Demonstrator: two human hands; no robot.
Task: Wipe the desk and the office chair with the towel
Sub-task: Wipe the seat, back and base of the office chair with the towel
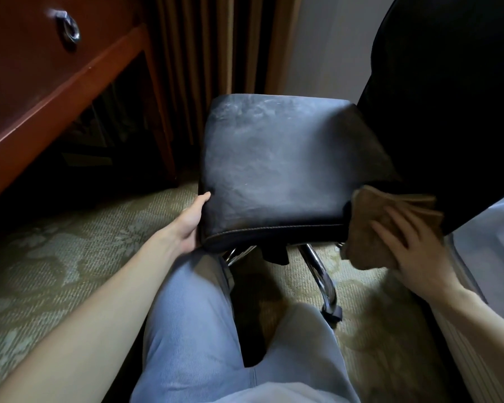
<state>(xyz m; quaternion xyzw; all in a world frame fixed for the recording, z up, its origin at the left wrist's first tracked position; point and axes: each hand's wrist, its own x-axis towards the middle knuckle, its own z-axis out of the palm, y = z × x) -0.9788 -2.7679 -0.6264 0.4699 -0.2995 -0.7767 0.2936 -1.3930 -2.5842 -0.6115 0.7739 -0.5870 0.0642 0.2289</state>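
Seemingly mid-wipe, seen from the head camera: the right hand [413, 242] lies flat, fingers spread and straight, pressing the folded towel [367, 228] against the right side of the office chair [274, 164] seat, just below the backrest. The left hand [191, 222] clasps the seat's opposite front corner, thumb on top, fingers out of sight beneath. The desk [70, 82] stands well apart to the left. Since the towel is only pressed, not gripped, it could slip down toward the chrome base [317, 266]. A hard sideways push might also swivel or roll the chair if the bracing hand loosens.
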